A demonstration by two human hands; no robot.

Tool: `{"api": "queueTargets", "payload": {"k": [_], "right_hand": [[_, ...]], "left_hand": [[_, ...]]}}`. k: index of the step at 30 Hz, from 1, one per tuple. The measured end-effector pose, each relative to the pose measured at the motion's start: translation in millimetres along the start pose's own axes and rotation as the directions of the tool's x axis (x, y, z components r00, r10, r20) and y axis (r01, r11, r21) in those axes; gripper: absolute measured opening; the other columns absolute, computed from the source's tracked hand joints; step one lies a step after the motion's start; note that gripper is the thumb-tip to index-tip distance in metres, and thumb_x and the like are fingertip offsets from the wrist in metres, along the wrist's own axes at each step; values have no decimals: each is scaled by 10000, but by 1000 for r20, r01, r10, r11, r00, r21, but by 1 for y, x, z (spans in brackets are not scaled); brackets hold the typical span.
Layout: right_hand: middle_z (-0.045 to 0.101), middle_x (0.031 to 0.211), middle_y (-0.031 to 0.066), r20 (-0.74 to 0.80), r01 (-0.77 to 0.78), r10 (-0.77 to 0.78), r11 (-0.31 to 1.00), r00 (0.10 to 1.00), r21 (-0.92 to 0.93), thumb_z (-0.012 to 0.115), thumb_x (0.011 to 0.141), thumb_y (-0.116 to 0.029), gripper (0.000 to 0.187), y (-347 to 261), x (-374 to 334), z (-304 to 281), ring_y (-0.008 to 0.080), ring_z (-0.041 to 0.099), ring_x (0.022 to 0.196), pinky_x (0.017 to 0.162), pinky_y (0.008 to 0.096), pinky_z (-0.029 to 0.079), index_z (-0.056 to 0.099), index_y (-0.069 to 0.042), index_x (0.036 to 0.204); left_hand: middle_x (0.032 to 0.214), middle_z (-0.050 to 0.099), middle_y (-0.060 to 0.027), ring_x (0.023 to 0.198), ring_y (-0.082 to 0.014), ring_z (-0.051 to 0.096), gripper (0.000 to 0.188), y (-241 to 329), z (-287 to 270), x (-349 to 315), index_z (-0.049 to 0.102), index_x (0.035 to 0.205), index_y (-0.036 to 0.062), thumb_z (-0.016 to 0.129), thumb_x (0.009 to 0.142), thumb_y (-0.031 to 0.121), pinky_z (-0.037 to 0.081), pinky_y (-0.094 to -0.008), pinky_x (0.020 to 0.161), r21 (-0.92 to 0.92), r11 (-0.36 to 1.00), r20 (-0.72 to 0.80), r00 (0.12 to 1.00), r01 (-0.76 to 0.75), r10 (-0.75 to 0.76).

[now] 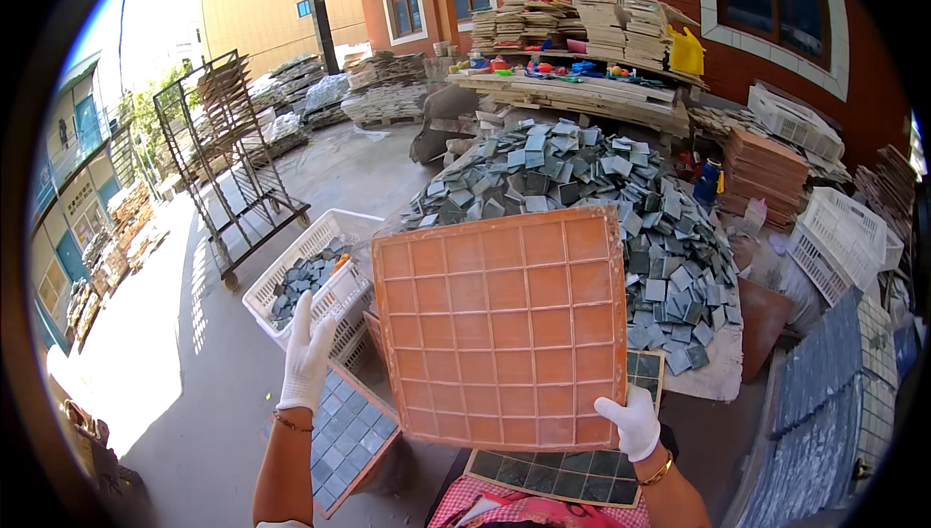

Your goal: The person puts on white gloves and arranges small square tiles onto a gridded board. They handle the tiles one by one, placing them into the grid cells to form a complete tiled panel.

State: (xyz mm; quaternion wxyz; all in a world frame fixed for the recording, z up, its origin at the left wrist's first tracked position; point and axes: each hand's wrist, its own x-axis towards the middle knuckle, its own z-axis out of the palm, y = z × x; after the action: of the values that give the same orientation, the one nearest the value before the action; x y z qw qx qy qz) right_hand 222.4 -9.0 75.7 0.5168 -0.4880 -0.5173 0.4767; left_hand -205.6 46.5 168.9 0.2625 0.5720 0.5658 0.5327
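An orange square tray point(499, 334) with a grid of shallow square compartments is held up tilted in front of me. My right hand point(635, 424), in a white glove, grips its lower right corner, thumb on the face. My left hand point(308, 363), also gloved, is off the tray to its left, fingers stretched up and holding nothing. Below that hand lies a tray filled with grey-green square tiles point(349, 436). Another grid of dark green tiles point(558, 475) rests near my lap, partly hidden by the raised tray.
Behind the tray, loose square tiles point(669, 276) are heaped on a table. A white plastic basket point(346, 297) with tiles stands left, before a wheeled metal rack point(233, 169). To the right are stacked tile sheets point(815, 383), white crates point(839, 242) and stacked orange trays point(764, 174).
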Motion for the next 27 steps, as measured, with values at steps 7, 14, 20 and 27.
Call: {"api": "queueTargets", "payload": {"k": [7,14,20,27], "right_hand": [[633,1128,88,-37,-218,264,858,964,465,574,850,-66,404,31,-76,-48,164,598,984,881,315,481,560,71,1230],[656,1064,70,-176,-269,272,962,946,43,526,962,-211,377,45,-115,-79,125,570,951,860,288,466,584,75,1201],[669,964,52,-269,-254,263,965,926,70,463,1012,-303,422,65,-130,-78,112,567,878,796,288,473,621,77,1101],[666,949,49,-331,-189,190,981,924,35,500,980,-260,376,73,-126,-76,113,568,856,755,289,470,625,72,1103]], "left_hand": [[1209,564,-86,1084,-163,537,425,-66,110,-97,479,1274,-47,547,874,81,440,-314,926,-236,862,530,803,448,-273],[907,602,-10,808,-80,540,181,-86,152,-136,581,1031,-16,552,868,57,459,-240,726,-294,810,388,838,508,-384],[984,615,-19,890,-94,550,205,-100,155,-146,580,1070,-10,516,905,91,465,-252,792,-234,824,391,826,516,-406],[840,553,35,749,-36,452,135,-103,161,-148,605,948,-4,541,917,111,387,-207,649,-218,815,377,816,537,-437]]}}
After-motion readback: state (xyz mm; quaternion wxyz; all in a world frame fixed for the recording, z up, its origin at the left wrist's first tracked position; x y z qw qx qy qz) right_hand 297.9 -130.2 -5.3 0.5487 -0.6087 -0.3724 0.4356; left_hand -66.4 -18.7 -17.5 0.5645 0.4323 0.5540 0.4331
